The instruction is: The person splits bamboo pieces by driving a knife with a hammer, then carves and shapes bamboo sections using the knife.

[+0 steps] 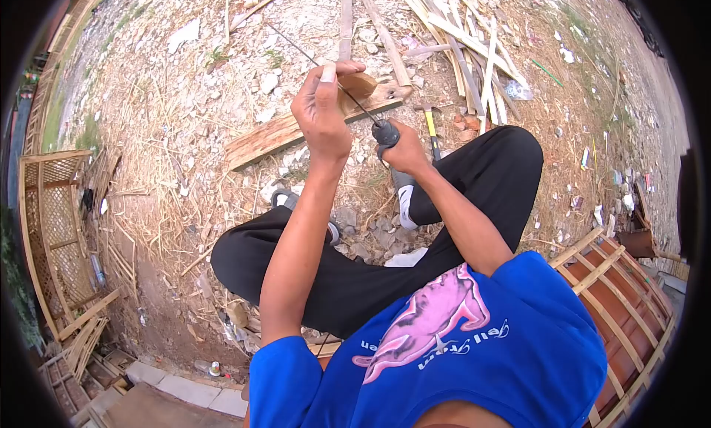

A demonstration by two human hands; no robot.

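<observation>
My left hand [323, 113] is raised over the plank, its fingers closed around a small brown wooden piece [358, 85]. My right hand [406, 151] grips the black handle [385, 134] of a tool. From that handle a long thin dark rod or blade [295, 47] runs up and left, passing by the wooden piece and the fingers of my left hand. Whether it touches the wood is hard to tell. Beneath lies a thick wooden plank [263, 140], slanting across the ground. A hammer [430, 124] with a yellow and black handle lies right of my right hand.
Thin wooden strips [474, 46] are piled at the upper right. Two longer slats [385, 39] lie beyond the plank. A lattice frame [63, 235] stands at the left, and a slatted wooden frame [611, 298] at the lower right. Stones and straw cover the ground.
</observation>
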